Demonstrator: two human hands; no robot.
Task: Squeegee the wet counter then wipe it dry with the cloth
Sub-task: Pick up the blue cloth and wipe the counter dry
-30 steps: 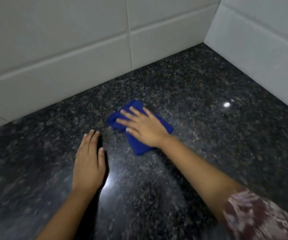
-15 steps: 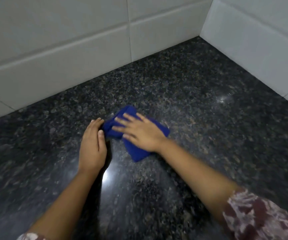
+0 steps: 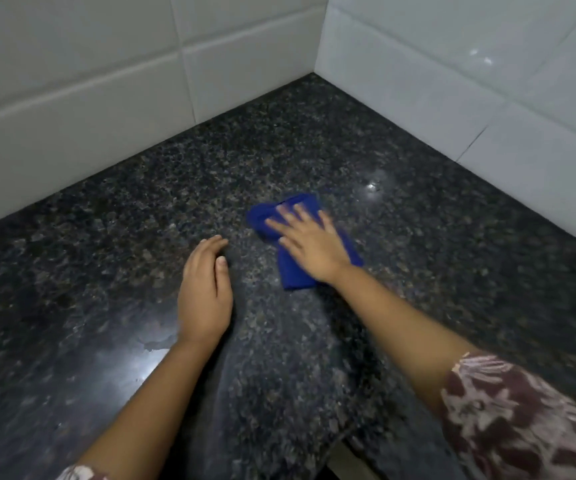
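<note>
Granite counter carries both flat, open hands (right pressing the cloth, left bare), cloth lengthwise near-to-far.

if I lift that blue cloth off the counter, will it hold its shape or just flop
The blue cloth will probably flop: it lies bunched and folded under the flat right hand. It looks thin, so likely light. On the glossy granite counter it should slide easily when pushed.
</note>
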